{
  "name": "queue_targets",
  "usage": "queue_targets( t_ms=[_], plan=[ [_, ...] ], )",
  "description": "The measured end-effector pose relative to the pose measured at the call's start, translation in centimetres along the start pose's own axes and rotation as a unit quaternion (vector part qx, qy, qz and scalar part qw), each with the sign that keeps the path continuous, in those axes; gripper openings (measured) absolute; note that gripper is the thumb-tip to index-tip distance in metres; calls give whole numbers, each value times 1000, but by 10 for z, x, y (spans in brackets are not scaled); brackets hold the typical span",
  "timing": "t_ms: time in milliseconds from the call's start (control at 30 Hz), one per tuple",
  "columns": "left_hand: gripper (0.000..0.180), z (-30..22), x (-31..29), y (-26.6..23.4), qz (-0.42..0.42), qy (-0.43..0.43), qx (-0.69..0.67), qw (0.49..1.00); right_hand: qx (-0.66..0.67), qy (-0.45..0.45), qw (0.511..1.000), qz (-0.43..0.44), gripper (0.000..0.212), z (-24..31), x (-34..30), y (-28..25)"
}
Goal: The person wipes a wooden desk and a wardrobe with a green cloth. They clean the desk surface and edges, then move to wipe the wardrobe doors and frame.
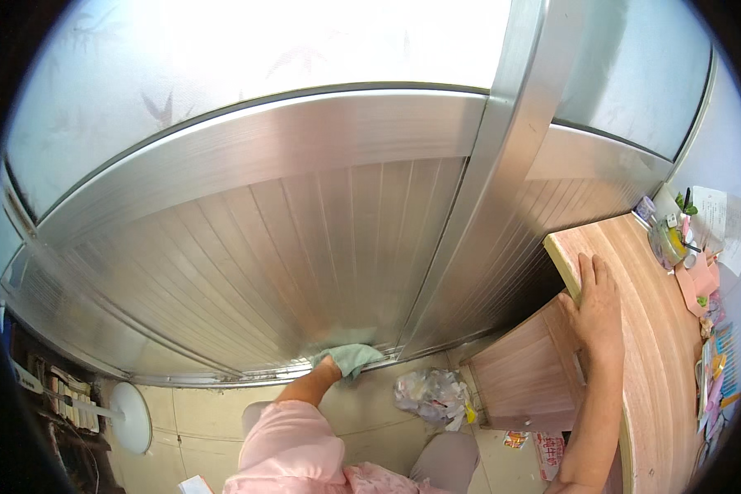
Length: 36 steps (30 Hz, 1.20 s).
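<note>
A green cloth (352, 357) is pressed against the foot of the ribbed metal sliding door (305, 255), along the floor track (276, 375). My left hand (330, 365) reaches down to it and grips it, its fingers mostly hidden by the fabric. On the right, my right hand (594, 306) lies on the edge of a wood-grain desk (659, 362). Those fingers stretch out over the top, and the thumb is spread toward the edge.
A clear plastic bag of rubbish (436, 397) sits on the tiled floor beside a wooden cabinet (523, 370). Far left stand a white round base (130, 417) and shelved books (70, 395). Pens and small items (720, 362) crowd the desk's far right side.
</note>
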<state>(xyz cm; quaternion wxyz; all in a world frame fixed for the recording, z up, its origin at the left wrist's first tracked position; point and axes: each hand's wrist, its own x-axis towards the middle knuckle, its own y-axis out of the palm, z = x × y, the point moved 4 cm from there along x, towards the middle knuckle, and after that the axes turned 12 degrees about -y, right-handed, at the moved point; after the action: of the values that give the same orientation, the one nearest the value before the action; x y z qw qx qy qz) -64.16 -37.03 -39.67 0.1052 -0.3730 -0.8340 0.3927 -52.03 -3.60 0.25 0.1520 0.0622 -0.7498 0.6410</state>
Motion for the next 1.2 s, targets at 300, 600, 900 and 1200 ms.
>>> queue_targets(
  t_ms=[300, 600, 900, 1200],
  plan=[
    [37, -152, -46, -185, -113, 77, 75, 988, 21, -5, 1000, -19, 70, 0, 0, -2],
    [46, -274, -119, -368, -562, 103, 488, 660, 0, -13, 1000, -6, 71, -4, -1, 2],
    [27, -152, -89, -245, -396, 149, 475, 772, -8, -18, 1000, -6, 71, -4, 1, 9],
    [53, 75, -66, -40, -11, 112, -135, 984, 12, -36, 999, -29, 71, -4, 4, 9]
  ],
)
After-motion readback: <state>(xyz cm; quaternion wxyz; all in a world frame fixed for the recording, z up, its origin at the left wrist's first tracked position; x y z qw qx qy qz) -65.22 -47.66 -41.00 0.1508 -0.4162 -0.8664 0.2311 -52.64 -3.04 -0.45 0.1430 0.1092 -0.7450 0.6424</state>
